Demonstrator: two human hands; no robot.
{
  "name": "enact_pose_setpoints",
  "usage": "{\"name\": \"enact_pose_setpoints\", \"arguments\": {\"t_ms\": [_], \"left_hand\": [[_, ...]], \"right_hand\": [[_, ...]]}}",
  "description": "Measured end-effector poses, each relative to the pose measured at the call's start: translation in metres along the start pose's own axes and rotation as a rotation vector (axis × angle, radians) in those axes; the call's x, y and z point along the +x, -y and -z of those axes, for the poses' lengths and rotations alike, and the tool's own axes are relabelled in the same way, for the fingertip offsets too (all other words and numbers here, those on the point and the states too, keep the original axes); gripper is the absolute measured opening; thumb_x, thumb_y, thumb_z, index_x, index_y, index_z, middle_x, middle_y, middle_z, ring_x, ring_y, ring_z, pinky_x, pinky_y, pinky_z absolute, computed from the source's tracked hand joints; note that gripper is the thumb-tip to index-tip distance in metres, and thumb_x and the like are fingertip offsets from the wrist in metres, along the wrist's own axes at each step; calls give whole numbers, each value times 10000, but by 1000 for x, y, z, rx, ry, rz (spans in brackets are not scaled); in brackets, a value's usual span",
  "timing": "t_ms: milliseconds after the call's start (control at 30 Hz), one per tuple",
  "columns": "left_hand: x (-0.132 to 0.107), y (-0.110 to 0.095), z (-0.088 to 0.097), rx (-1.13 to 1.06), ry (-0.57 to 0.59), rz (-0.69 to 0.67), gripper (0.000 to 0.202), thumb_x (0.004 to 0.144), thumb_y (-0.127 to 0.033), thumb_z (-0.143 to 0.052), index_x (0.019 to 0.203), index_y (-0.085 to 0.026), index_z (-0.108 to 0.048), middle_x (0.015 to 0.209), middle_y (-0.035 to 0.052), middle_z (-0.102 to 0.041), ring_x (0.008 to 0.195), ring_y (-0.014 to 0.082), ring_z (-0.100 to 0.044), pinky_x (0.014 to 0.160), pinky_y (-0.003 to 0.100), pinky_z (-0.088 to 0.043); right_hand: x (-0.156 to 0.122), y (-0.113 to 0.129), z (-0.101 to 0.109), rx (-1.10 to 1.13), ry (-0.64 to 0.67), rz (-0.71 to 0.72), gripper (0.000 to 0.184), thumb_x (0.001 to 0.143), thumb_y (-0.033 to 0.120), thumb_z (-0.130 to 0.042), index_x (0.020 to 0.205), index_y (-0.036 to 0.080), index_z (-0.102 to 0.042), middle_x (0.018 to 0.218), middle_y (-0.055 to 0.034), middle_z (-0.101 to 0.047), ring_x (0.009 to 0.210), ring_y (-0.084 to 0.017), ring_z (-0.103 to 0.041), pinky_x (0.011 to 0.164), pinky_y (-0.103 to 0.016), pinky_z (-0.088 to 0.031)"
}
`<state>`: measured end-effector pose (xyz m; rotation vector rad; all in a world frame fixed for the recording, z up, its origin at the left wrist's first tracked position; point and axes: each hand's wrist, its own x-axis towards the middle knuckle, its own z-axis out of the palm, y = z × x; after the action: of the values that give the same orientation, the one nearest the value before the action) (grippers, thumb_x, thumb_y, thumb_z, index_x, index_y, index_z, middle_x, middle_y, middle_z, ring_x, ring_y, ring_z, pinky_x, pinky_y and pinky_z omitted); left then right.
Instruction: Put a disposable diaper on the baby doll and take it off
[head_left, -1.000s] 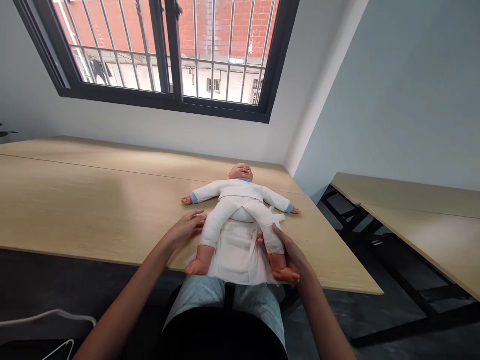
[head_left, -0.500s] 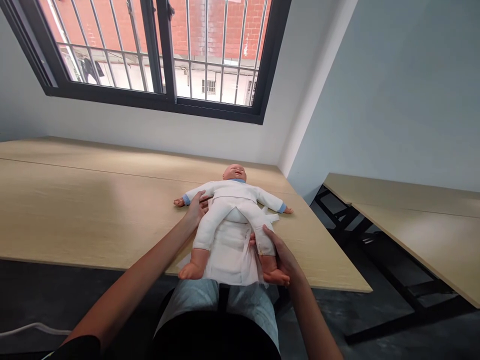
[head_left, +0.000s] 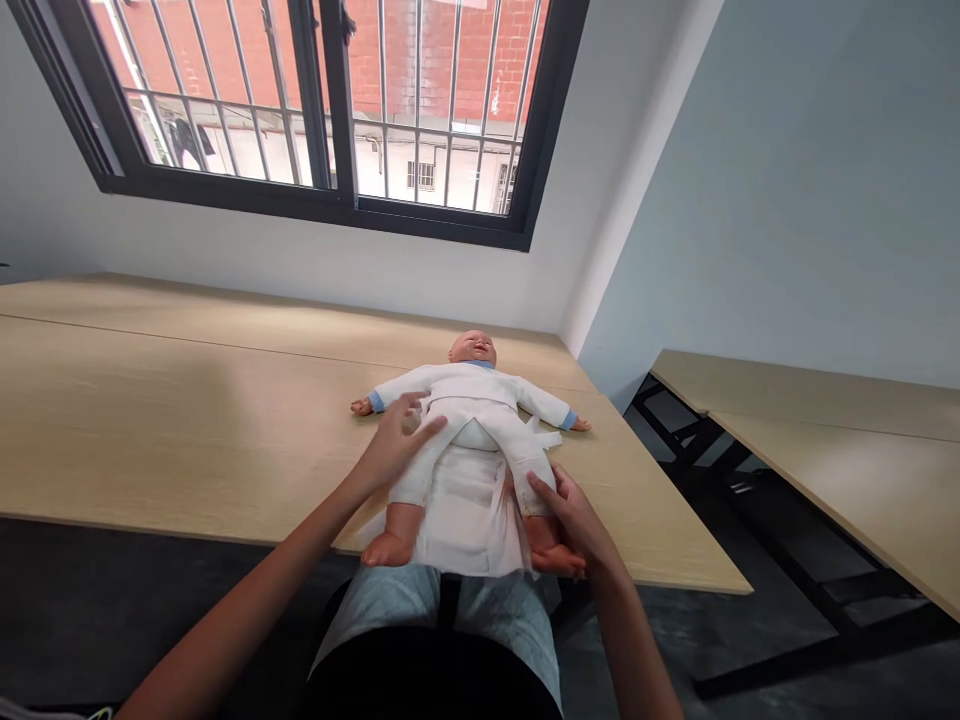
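A baby doll (head_left: 471,400) in a white suit with blue cuffs lies on its back on the wooden table (head_left: 187,420), head away from me, bare feet at the near edge. A white cloth (head_left: 465,510) is spread under its legs and hangs over the edge. My left hand (head_left: 401,445) rests on the doll's left-side thigh and hip, fingers apart. My right hand (head_left: 566,520) is wrapped around the doll's other lower leg and foot.
A second wooden table (head_left: 810,410) on a black frame stands to the right across a gap of dark floor. A barred window (head_left: 330,110) is in the wall behind. My lap is just under the table's near edge.
My left hand slid from beside the doll's thigh up toward its arm, then came back onto the thigh and hip. The right hand kept its hold on the leg.
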<state>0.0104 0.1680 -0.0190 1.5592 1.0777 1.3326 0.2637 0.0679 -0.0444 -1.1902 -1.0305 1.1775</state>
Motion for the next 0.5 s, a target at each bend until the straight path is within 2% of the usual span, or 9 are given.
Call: {"name": "enact_pose_setpoints", "arguments": {"t_ms": [100,133,167,233,300,333,400,433,500], "left_hand": [[-22,-5,3,168,257,-74,678,718,-407,-768,1331,-258,-519,1417,98,-481,1358,303,-397,1146,434,-283],[-27,-5,4,177,302,-80,696,728,-380,-758,1361,-259,-498,1444,96,-463,1383,297,-372,1164,435,-258],[-31,-4,5,167,327,-75,685,745,-354,-737,1376,-256,-489,1458,92,-457,1395,289,-362,1176,434,-241],[-34,-2,7,115,338,-37,632,774,-311,-688,1375,-256,-500,1474,77,-460,1399,278,-366,1188,437,-223],[-33,1,10,56,340,5,616,767,-286,-677,1362,-271,-519,1480,53,-469,1403,277,-366,1193,445,-215],[-31,2,11,30,344,20,615,753,-276,-685,1349,-278,-535,1477,42,-478,1405,279,-366,1194,446,-213],[-27,4,15,-11,363,35,614,727,-261,-704,1324,-283,-564,1469,31,-494,1402,283,-374,1191,444,-223],[-25,5,16,-25,372,38,613,717,-256,-712,1314,-280,-576,1465,32,-500,1398,285,-382,1189,443,-230],[-22,5,20,-34,388,43,618,704,-246,-724,1306,-267,-590,1462,39,-506,1394,290,-390,1188,443,-233]], "right_hand": [[-19,7,-7,-421,-237,255,608,754,439,-753,1282,213,-551,1337,-119,-562,1282,-307,-490,1111,-477,-364],[-29,8,-14,-558,-255,348,572,774,434,-739,1275,221,-564,1328,-118,-565,1286,-309,-480,1123,-489,-340],[-39,7,-23,-678,-222,434,528,801,430,-720,1269,233,-577,1320,-113,-572,1287,-310,-476,1132,-498,-320],[-58,-2,-45,-864,-11,540,523,795,408,-745,1274,269,-590,1317,-93,-586,1273,-320,-490,1125,-510,-319],[-71,-17,-67,-1034,73,569,684,703,339,-831,1327,256,-563,1366,-107,-556,1290,-366,-465,1115,-542,-315],[-74,-26,-76,-1094,69,576,660,711,271,-817,1320,228,-568,1360,-117,-562,1281,-365,-475,1112,-541,-318],[-75,-40,-88,-1169,27,588,487,761,116,-710,1232,198,-618,1320,-111,-595,1252,-334,-509,1106,-514,-328],[-74,-44,-91,-1181,7,607,404,783,59,-638,1163,195,-645,1267,-97,-631,1209,-307,-546,1108,-495,-327],[-69,-41,-91,-1178,-13,664,349,804,0,-532,1052,206,-666,1134,-63,-689,1084,-254,-612,1114,-459,-318]]}}
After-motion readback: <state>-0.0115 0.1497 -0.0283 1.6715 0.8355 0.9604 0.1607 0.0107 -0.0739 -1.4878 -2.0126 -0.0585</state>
